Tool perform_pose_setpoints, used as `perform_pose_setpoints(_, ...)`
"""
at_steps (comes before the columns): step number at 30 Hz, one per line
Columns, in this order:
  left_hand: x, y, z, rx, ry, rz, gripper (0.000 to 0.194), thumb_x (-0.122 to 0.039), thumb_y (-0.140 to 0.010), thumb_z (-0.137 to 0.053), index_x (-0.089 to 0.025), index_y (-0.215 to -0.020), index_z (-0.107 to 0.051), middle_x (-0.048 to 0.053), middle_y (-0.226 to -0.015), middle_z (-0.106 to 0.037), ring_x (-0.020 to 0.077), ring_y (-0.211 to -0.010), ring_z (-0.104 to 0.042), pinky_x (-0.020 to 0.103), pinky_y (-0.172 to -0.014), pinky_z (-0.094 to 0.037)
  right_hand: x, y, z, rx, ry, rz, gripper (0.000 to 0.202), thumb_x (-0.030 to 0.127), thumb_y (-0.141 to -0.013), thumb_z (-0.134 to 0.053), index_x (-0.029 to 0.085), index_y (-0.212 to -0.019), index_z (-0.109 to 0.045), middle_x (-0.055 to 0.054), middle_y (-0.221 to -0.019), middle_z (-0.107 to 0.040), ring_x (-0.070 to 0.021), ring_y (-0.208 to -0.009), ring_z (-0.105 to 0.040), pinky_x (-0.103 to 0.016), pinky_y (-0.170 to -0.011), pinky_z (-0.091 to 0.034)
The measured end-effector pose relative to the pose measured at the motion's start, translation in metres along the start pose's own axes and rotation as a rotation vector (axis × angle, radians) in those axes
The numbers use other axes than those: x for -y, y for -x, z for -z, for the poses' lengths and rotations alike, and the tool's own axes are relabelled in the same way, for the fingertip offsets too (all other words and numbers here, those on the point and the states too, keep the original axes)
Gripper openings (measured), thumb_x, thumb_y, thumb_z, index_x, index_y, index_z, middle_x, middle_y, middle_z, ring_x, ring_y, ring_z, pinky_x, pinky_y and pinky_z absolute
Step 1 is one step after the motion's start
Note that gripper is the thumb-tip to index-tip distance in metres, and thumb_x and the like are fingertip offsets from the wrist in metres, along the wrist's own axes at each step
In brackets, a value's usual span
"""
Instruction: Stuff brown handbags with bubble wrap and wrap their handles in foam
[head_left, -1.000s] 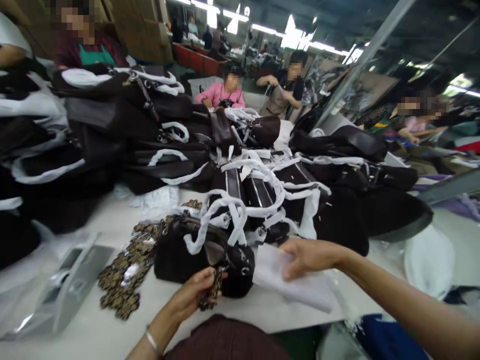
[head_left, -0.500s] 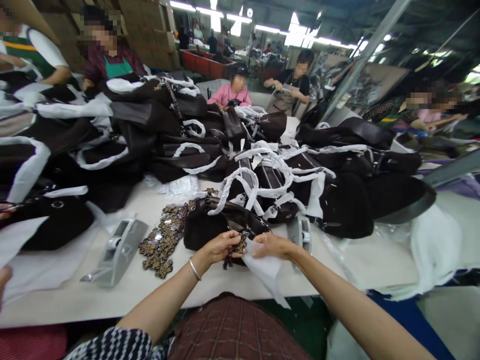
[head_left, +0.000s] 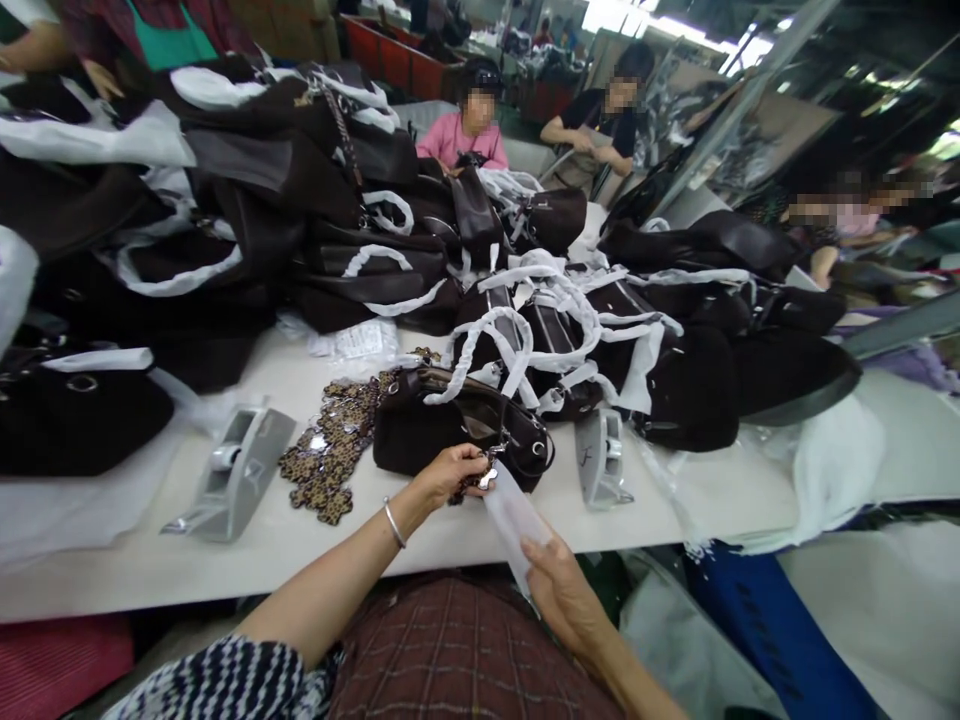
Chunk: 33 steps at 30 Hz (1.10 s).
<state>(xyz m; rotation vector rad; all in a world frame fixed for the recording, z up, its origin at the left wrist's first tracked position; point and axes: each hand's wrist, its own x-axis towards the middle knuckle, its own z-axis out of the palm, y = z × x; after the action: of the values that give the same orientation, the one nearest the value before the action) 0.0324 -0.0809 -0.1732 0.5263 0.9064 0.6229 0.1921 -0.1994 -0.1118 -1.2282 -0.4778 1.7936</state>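
Note:
A dark brown handbag (head_left: 420, 440) lies in front of me on the pale table, its white-wrapped handle (head_left: 469, 360) raised at the back. My left hand (head_left: 455, 474) pinches a small leopard-print charm (head_left: 486, 478) close to the bag's front edge. A strip of white tissue paper (head_left: 514, 520) runs from the charm down to my right hand (head_left: 559, 585), which is closed on its lower end. Left of the bag, a heap of leopard-print charms (head_left: 326, 460) lies loose, several with shiny faces.
Grey tape dispensers stand on the left (head_left: 236, 470) and right (head_left: 600, 465) of the work spot. Dark handbags (head_left: 240, 190) with white-wrapped handles pile up behind. White sheets (head_left: 836, 460) hang at the right edge. A person in pink (head_left: 465, 140) and other people work across the table.
My right hand has moved down and toward me, drawing the white tissue paper out longer. My left hand stays by the bag with the charm. The view has tilted downward.

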Motion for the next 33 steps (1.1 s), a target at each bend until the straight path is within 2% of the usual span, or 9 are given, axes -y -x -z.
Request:
perform_pose_setpoints(3, 0.001, 0.001, 0.002, 0.006, -0.060, 0.022, 0.039, -0.035, -0.068, -0.083, -0.015, -0.080, -0.052, 0.005, -0.076, -0.067, 0.0184, -0.067, -0.069, 0.028, -0.059, -0.056, -0.006, -0.010, 0.002, -0.131, 0.093, 0.071, 0.049, 0.045, -0.081, -0.069, 0.022, -0.123, -0.060, -0.008, -0.113, -0.070, -0.0272, -0.102, -0.064, -0.040, -0.091, -0.049)
perform_pose_setpoints(6, -0.003, 0.002, 0.004, -0.034, -0.149, -0.015, 0.031, -0.028, -0.070, -0.081, -0.015, -0.083, -0.056, 0.003, -0.074, -0.066, 0.0157, -0.065, -0.067, 0.025, -0.056, -0.055, -0.001, -0.027, 0.021, -0.222, 0.543, 0.131, 0.035, 0.050, -0.088, -0.055, 0.021, -0.103, -0.065, -0.008, -0.103, -0.071, -0.0272, -0.099, -0.063, -0.040, -0.091, -0.047)
perform_pose_setpoints(9, -0.011, 0.004, 0.006, -0.073, -0.252, -0.062, 0.024, -0.019, -0.068, -0.080, -0.014, -0.083, -0.062, 0.000, -0.067, -0.063, 0.0116, -0.058, -0.063, 0.020, -0.053, -0.053, 0.004, -0.035, 0.041, -0.183, 1.094, -0.003, 0.023, 0.039, -0.086, -0.055, 0.022, -0.071, -0.061, -0.008, -0.085, -0.070, -0.0276, -0.096, -0.061, -0.040, -0.095, -0.042)
perform_pose_setpoints(11, -0.016, 0.006, 0.004, -0.059, -0.302, -0.063, 0.022, -0.017, -0.068, -0.079, -0.013, -0.083, -0.064, 0.001, -0.065, -0.063, 0.0127, -0.056, -0.062, 0.021, -0.051, -0.052, 0.000, -0.039, 0.043, -0.179, 1.172, -0.093, 0.024, 0.032, -0.084, -0.055, 0.021, -0.063, -0.056, -0.009, -0.076, -0.068, -0.0280, -0.092, -0.062, -0.041, -0.092, -0.043)
perform_pose_setpoints(14, -0.018, 0.013, -0.001, -0.020, -0.329, -0.043, 0.025, -0.021, -0.071, -0.077, -0.012, -0.089, -0.063, 0.003, -0.068, -0.064, 0.0149, -0.058, -0.063, 0.024, -0.051, -0.054, -0.013, -0.052, 0.022, -0.201, 0.994, -0.105, 0.024, 0.033, -0.091, -0.043, 0.019, -0.085, -0.062, -0.010, -0.083, -0.070, -0.0257, -0.087, -0.066, -0.037, -0.081, -0.050)
perform_pose_setpoints(21, 0.002, 0.026, -0.004, -0.189, -0.599, -0.197, 0.083, -0.022, -0.069, -0.077, -0.019, -0.143, -0.037, -0.005, -0.073, -0.053, 0.0126, -0.057, -0.059, 0.021, -0.046, -0.051, -0.003, -0.083, -0.023, -0.232, -0.263, -0.221, 0.025, 0.030, -0.094, -0.044, 0.013, -0.101, -0.062, -0.012, -0.081, -0.073, -0.0262, -0.081, -0.070, -0.042, -0.078, -0.056)
perform_pose_setpoints(24, 0.011, 0.027, -0.006, -0.227, -0.657, -0.219, 0.095, -0.024, -0.071, -0.073, -0.021, -0.151, -0.022, -0.006, -0.072, -0.052, 0.0121, -0.055, -0.057, 0.021, -0.045, -0.050, 0.004, -0.080, -0.019, -0.140, -0.349, -0.220, 0.025, 0.034, -0.092, -0.055, 0.013, -0.101, -0.066, -0.011, -0.085, -0.074, -0.0254, -0.082, -0.070, -0.041, -0.079, -0.057)
perform_pose_setpoints(29, 0.024, 0.038, -0.014, -0.220, -0.718, -0.316, 0.106, -0.028, -0.074, -0.073, -0.020, -0.155, -0.006, -0.007, -0.068, -0.054, 0.0134, -0.057, -0.056, 0.023, -0.054, -0.048, -0.001, -0.083, -0.011, -0.359, -0.251, -0.093, 0.022, 0.013, -0.068, -0.080, 0.013, -0.088, -0.069, -0.006, -0.078, -0.075, -0.0214, -0.069, -0.070, -0.034, -0.072, -0.058)
perform_pose_setpoints(33, 0.025, 0.047, -0.006, -0.362, -0.878, -0.473, 0.104, -0.040, -0.076, -0.074, -0.019, -0.155, -0.009, 0.001, -0.089, -0.063, 0.0188, -0.078, -0.062, 0.031, -0.076, -0.050, 0.002, -0.088, -0.006, -0.356, -0.237, -0.105, 0.027, 0.010, -0.061, -0.083, 0.012, -0.084, -0.070, -0.008, -0.074, -0.074, -0.0225, -0.066, -0.069, -0.036, -0.070, -0.058)
